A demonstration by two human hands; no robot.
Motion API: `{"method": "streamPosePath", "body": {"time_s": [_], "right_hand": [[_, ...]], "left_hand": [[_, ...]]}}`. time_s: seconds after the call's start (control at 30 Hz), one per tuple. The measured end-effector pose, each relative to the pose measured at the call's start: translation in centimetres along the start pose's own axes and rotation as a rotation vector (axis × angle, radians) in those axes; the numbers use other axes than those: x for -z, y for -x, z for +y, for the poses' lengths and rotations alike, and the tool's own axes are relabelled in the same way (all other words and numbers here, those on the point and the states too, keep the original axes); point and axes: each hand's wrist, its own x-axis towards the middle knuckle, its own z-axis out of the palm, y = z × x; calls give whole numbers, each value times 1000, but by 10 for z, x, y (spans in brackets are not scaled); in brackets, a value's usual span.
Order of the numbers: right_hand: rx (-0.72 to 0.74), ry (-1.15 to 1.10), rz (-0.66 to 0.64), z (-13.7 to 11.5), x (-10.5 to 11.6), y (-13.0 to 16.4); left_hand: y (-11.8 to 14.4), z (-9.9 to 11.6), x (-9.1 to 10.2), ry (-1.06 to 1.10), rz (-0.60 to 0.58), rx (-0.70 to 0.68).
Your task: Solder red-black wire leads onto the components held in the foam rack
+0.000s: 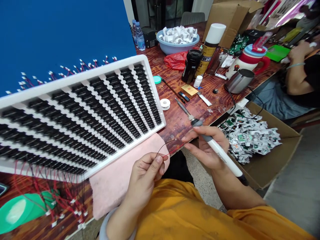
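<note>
My left hand (146, 171) pinches one end of a thin red and black wire pair (172, 148) between thumb and fingers, just in front of a pink cloth (117, 180). My right hand (206, 146) grips a soldering iron (200, 131) like a pen, its metal tip pointing up and left over the wooden table, and its fingertips also touch the other end of the wire. A large white tray (150, 78) filled with rows of black cells, red wires hanging from its edges, leans tilted to the left of both hands.
On the table (180, 120) lie a solder spool (165, 103), a small yellow box (189, 90), a dark jar (191, 65), a spray can (211, 46), a metal cup (240, 80), and a blue bowl (175, 46) of white parts. A cardboard box (262, 166) of circuit boards stands right. Another person's arm (296, 71) rests far right.
</note>
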Motion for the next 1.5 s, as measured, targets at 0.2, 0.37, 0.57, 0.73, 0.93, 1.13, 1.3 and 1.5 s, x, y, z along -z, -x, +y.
{"method": "streamPosePath", "body": {"time_s": [0.2, 0.37, 0.57, 0.73, 0.93, 1.13, 1.3, 1.5], "right_hand": [[-5, -21, -14, 2, -5, -4], [-20, 2, -31, 5, -4, -4], [5, 23, -56, 7, -7, -2], [6, 38, -92, 8, -8, -1], [52, 56, -97, 16, -11, 1], [-21, 55, -46, 24, -7, 9], [-87, -12, 315, 49, 17, 4], [-101, 152, 375, 91, 48, -10]], "left_hand": [[-1, 4, -3, -13, 22, -15], [1, 9, -7, -98, 66, -54], [0, 7, -7, -157, 143, -119], [0, 3, -2, -153, 240, -198], [0, 5, -1, -234, 271, -150], [-4, 1, 1, -259, 328, -165], [-4, -7, 23, -194, 463, -173], [-4, -10, 40, -139, 549, -148]]}}
